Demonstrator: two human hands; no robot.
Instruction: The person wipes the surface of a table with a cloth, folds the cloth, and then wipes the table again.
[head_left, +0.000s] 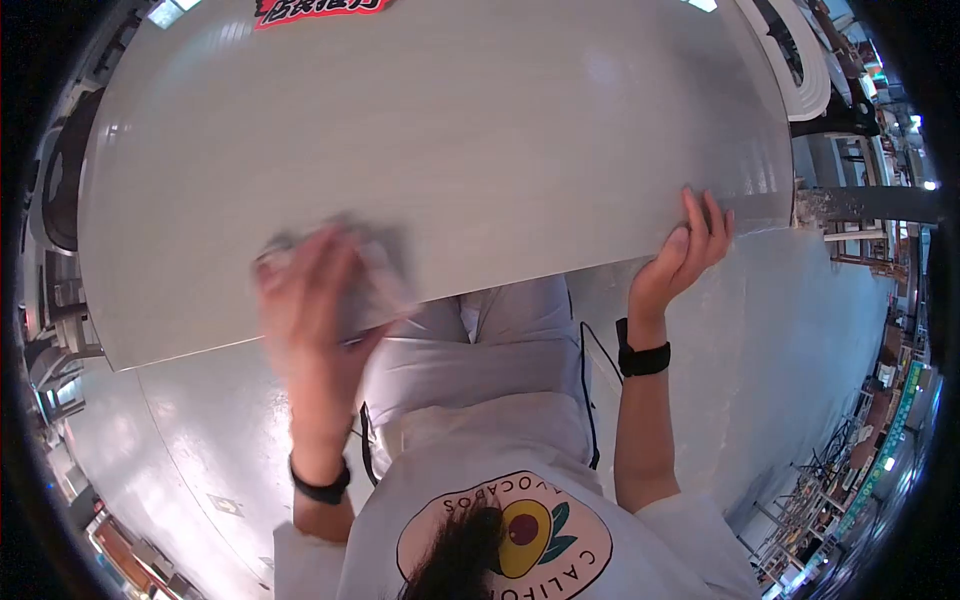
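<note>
My left hand (318, 290), smeared by motion, is closed on a crumpled cloth (382, 275) and presses it to the table near its front edge, left of my body. The cloth looks pale and greyish, its outline blurred, and my fingers hide part of it. My right hand (690, 245) lies on the table's near edge toward the right corner. Its fingers are stretched out on the surface, with nothing held in them. Under both hands is the smooth grey tabletop (480, 130). Black bands circle both wrists.
A red and black sticker with characters (325, 10) is at the table's far edge. A dark chair (70, 180) stands at the left, and a white curved chair part (800, 70) at the right. My lap is under the front edge. Cables hang beside my legs.
</note>
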